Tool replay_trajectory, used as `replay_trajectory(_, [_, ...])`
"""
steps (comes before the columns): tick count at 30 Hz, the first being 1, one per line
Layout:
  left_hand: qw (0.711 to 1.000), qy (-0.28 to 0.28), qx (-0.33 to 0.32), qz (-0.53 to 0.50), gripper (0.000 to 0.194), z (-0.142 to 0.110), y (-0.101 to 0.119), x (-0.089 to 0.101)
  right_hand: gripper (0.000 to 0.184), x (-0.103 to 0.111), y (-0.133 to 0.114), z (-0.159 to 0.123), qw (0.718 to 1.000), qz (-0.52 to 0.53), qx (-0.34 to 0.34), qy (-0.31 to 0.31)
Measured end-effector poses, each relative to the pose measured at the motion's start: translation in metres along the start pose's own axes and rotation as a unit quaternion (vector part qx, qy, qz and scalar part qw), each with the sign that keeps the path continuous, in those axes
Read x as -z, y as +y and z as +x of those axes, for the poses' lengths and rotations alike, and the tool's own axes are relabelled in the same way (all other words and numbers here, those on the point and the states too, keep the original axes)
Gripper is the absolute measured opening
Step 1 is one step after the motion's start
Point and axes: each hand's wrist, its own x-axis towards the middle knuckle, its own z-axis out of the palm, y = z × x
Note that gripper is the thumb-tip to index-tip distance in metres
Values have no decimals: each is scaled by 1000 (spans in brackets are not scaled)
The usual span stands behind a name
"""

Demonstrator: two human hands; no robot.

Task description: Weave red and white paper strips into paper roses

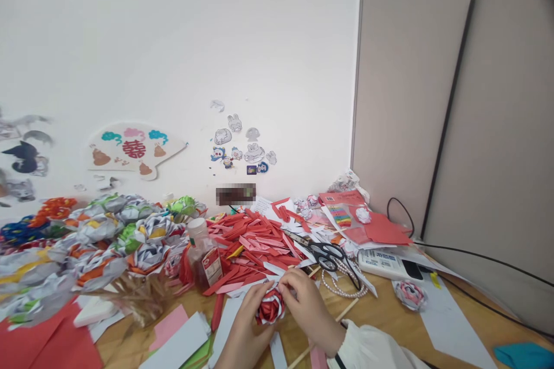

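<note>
A red and white folded paper flower [271, 307] is between my hands, above the front of the wooden table. My left hand [246, 328] is wrapped around it from the left and below. With thumb and fingers pressed together, my right hand [308, 304] pinches at the flower's upper right edge; the bit under those fingertips is hidden. Just beyond lies a heap of folded red and pink paper strips [255, 242]. Black-handled scissors [326, 255] and a string of white beads [337, 288] lie to the right of the heap.
Many finished paper flowers [116, 230] crowd the left, beside a bottle of amber liquid [202, 259]. Loose paper sheets [177, 346] lie in front. On the right are a red packet [367, 225], a white box [385, 264], another paper flower [410, 295] and black cables [480, 265].
</note>
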Motion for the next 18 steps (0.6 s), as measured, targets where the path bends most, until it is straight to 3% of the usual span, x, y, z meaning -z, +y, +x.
replay_trajectory(8, [999,41,21,25,51,1,1,1,21,-3,9,4,991,84,-103,5])
replay_trajectory(18, [998,49,25,27,50,0,2,1,20,-1,4,4,990,103,-91,16])
